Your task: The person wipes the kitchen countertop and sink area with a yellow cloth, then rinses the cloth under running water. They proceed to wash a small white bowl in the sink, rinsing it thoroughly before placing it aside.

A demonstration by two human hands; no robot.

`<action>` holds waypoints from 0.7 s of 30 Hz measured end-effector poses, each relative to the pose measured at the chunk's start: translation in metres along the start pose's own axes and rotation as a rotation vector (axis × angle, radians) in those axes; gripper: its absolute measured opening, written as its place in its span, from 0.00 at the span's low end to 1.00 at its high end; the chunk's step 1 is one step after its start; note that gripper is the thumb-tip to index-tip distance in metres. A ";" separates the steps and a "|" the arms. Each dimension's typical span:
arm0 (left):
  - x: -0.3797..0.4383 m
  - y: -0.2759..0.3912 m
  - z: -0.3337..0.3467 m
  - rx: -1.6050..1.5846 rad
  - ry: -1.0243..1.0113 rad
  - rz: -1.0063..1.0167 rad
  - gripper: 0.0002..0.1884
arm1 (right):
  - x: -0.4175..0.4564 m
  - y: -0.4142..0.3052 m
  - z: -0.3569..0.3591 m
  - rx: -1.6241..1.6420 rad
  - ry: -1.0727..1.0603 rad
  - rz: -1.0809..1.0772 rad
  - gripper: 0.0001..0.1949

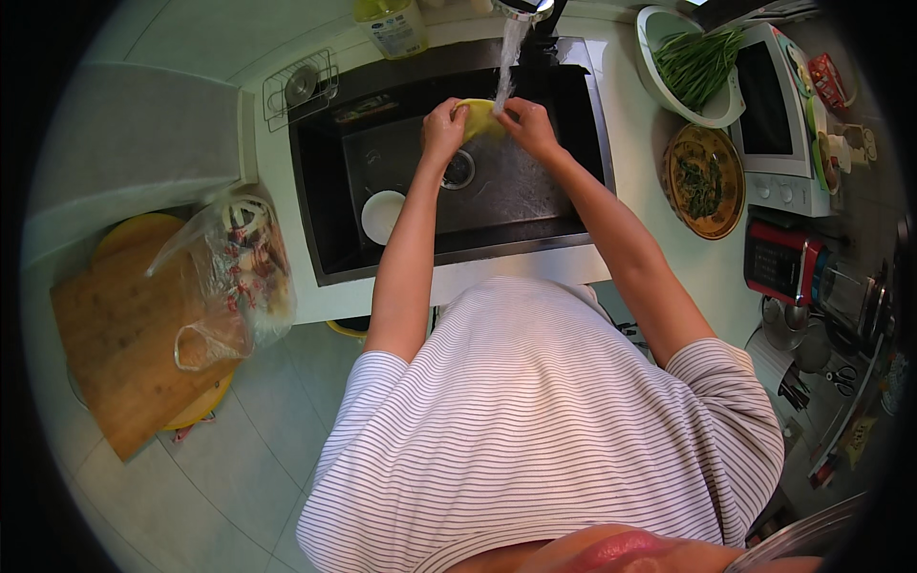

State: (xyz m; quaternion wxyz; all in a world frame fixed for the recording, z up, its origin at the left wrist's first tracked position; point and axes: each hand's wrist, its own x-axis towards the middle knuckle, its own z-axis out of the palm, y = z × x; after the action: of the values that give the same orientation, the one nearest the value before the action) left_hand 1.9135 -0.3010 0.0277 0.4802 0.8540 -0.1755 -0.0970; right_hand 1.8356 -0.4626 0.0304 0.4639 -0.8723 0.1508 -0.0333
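Water pours from the faucet [526,10] into a dark sink [451,254], landing at the right side of a yellow item [480,120], perhaps a small dish or a cloth. My left hand [443,130] grips its left edge. At its right edge, beside the stream, is my right hand [526,127], its fingertips closed on the rim. Below them the round drain [458,170] shows between my forearms. A white bowl [382,217] rests in the sink's lower left, partly behind my left forearm.
A wire rack [301,86] and a soap bottle [392,29] stand behind the sink. Right are a colander [648,64] of long green vegetables, a brown patterned bowl [734,179] with greens and a microwave [766,100]. A plastic bag [261,272] and wooden board [129,336] lie left.
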 end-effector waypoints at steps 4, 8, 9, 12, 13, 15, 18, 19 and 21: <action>0.001 0.016 0.002 -0.108 0.012 0.051 0.08 | 0.006 0.019 0.002 -0.450 -0.008 -0.274 0.06; 0.005 0.020 -0.001 -0.143 0.046 0.096 0.08 | 0.001 0.015 0.003 -0.246 0.290 -0.517 0.07; 0.004 0.018 -0.003 -0.167 0.059 0.094 0.08 | -0.001 0.011 0.003 -0.139 0.349 -0.542 0.08; 0.012 0.014 -0.011 -0.032 -0.067 0.026 0.09 | -0.004 0.006 -0.001 -0.192 0.188 -0.332 0.09; 0.011 0.015 -0.009 -0.026 -0.076 0.027 0.09 | -0.004 0.012 -0.001 -0.168 0.085 -0.206 0.10; 0.008 0.016 -0.003 -0.014 -0.088 0.033 0.10 | 0.001 0.020 0.000 -0.120 -0.116 0.039 0.11; 0.009 0.011 0.000 -0.096 -0.081 0.015 0.11 | 0.009 0.013 0.006 0.018 0.103 -0.028 0.13; 0.007 0.008 0.001 -0.124 -0.092 0.006 0.12 | 0.011 0.009 0.006 0.046 0.141 -0.033 0.13; 0.008 -0.015 0.014 -0.288 -0.195 -0.062 0.14 | 0.015 0.000 0.002 0.095 0.052 0.035 0.13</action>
State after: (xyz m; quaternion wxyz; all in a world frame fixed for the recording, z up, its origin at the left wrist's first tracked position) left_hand 1.9193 -0.3083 0.0073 0.5751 0.7678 -0.1790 -0.2183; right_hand 1.8508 -0.4655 0.0284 0.5013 -0.8454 0.1762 -0.0551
